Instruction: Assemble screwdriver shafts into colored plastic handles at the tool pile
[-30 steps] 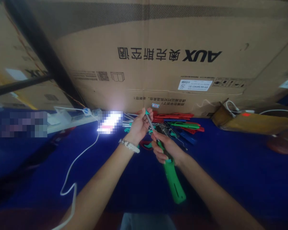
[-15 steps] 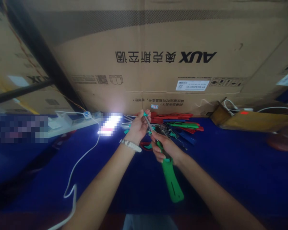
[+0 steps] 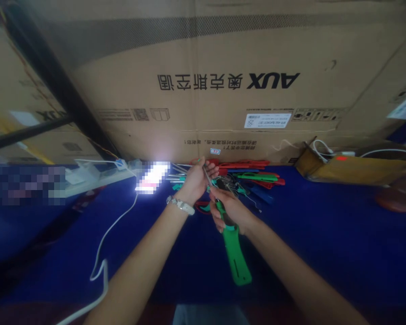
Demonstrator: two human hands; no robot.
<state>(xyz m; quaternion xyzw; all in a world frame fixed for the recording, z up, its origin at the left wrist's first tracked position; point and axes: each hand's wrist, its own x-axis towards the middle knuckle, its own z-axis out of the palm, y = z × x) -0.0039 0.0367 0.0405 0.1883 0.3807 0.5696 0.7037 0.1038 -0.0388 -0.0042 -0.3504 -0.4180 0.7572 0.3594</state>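
Note:
My right hand is wrapped round a green-handled tool with a thin metal rod, shaped like a long-necked lighter. Its broad green end, with a slot and a small hole, hangs down toward me; my fingers hide part of the darker middle. The rod slants up and left to my left hand, whose thumb and forefinger pinch near its tip while the other fingers are partly spread. Just behind both hands lies a pile of similar tools, with a green one and red ones among loose metal rods.
A large cardboard box stands behind the pile. At the left are a bright pixelated screen, a power strip and a white cable. An open cardboard tray with cables sits at the right on the blue cloth.
The tool's green end has swung slightly left, and the right hand has shifted a little left with it. The teal piece seen at my left fingertips is no longer clearly visible. The view has turned slightly.

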